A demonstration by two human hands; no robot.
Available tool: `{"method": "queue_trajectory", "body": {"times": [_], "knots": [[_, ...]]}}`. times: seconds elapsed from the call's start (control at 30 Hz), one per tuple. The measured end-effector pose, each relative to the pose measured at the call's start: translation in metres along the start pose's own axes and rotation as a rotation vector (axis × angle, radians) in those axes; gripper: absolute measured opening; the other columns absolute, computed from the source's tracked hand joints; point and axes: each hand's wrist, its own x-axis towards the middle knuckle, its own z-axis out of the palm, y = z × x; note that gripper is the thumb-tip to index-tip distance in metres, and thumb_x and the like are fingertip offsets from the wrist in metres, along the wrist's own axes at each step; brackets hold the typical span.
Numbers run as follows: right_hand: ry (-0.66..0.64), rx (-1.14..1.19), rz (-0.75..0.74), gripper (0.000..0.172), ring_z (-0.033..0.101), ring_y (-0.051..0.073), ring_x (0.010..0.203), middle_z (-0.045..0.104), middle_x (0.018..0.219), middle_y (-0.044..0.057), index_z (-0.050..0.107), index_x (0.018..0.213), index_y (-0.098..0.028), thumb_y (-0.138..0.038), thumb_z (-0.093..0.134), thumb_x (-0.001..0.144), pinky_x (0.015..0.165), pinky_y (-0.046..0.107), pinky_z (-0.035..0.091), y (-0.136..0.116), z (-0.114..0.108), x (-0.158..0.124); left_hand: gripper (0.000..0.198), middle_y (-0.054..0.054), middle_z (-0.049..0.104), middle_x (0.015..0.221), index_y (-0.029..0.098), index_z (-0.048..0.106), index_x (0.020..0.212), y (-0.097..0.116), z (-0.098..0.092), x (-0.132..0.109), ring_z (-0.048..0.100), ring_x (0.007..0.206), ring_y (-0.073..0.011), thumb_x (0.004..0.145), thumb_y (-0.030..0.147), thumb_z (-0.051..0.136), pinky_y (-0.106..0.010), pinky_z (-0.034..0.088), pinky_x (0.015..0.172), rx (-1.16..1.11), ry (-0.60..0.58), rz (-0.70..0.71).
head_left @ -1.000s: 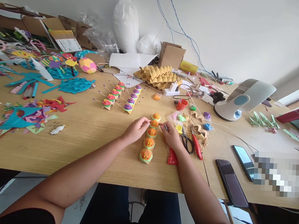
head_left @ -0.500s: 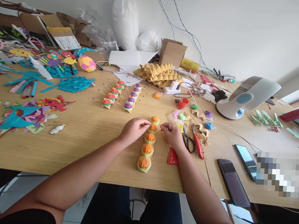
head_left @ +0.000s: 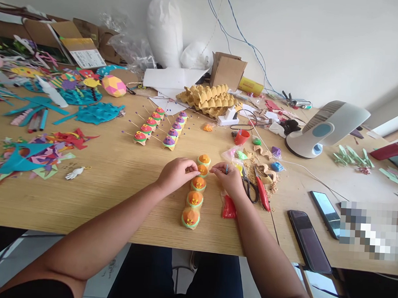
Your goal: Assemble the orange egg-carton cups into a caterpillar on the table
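Note:
A strip of egg-carton cups (head_left: 195,198) runs away from me, each cup topped with orange clay and rimmed in pale green. Small yellow details show on the nearer cups. My left hand (head_left: 182,171) is closed in a pinch, its fingertips at the left side of the second cup from the far end. Opposite it, my right hand (head_left: 229,175) is pinched too, close to that cup's right side. Whatever either pinch holds is too small to name. A small blue piece shows by the right fingers. Two finished-looking strips, one red-and-green (head_left: 146,129) and one purple (head_left: 175,131), stand farther back.
Black scissors (head_left: 250,189), a red-handled cutter (head_left: 262,194) and a red clay packet (head_left: 229,207) lie by my right arm. Yellow egg trays (head_left: 206,98) are stacked behind. A white fan (head_left: 323,129) and phones (head_left: 309,241) are rightward; paper scraps (head_left: 48,152) lie left.
My right hand has shifted slightly left, closer to the second cup. The left hand stays at that cup. The whole view has drifted a little.

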Motion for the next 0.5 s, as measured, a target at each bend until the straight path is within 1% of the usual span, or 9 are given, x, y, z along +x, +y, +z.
{"method": "queue_trajectory", "body": {"times": [0.1,0.3,0.5], "knots": [[0.009,-0.06,-0.021,0.019,0.067,0.019,0.068,0.078,0.079,0.006,0.07,0.079,-0.022,-0.041,0.074,0.076,0.065,0.033,0.05,0.0019,-0.0006,0.0013,0.019,-0.002,0.073,0.082,0.024,0.071,0.079,-0.0023,0.0019,0.0008,0.063,0.077,-0.0196,0.084,0.043,0.071,-0.031,0.045,0.071,0.008,-0.008,0.008],[0.022,-0.059,-0.038,0.017,0.065,0.019,0.067,0.077,0.078,0.005,0.068,0.079,-0.023,-0.039,0.071,0.078,0.061,0.031,0.046,0.002,0.0009,0.0018,0.022,-0.001,0.073,0.079,0.023,0.071,0.078,-0.0051,0.0057,0.0029,0.062,0.071,-0.0174,0.085,0.044,0.07,-0.029,0.044,0.068,-0.057,-0.022,-0.008],[0.018,-0.101,-0.043,0.018,0.053,0.015,0.058,0.076,0.076,0.004,0.069,0.079,-0.022,-0.04,0.069,0.08,0.055,0.029,0.037,0.0,0.0026,0.0,0.022,0.0,0.072,0.077,0.023,0.071,0.077,-0.0078,0.0082,0.0041,0.06,0.068,-0.016,0.083,0.044,0.071,-0.028,0.043,0.065,-0.103,-0.038,-0.053]]}}
